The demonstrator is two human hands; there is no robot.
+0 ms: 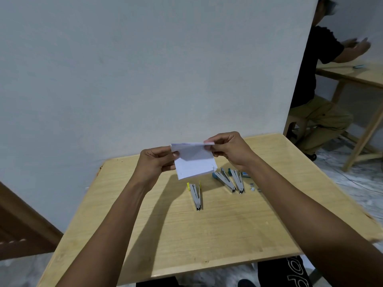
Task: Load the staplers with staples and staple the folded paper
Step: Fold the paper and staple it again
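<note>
while both hands, left hand [156,160] and right hand [229,151], are pinching the folded paper [194,162] mid-frame, they should be keeping its edges aligned.

Folded paper [194,162], centre: covers fingertips of the left hand [155,162]. Grey bits [254,187], centre right on the surface [186,235]: too small to identify. Second person [319,79], upper right: part hidden behind wall [145,69] edge.

Both arms [116,214] were left bare down to the left hand [154,160] and the right hand [230,151], and black clothes [269,273] marked with big white letters [295,275] were worn lower down on the legs.
</note>
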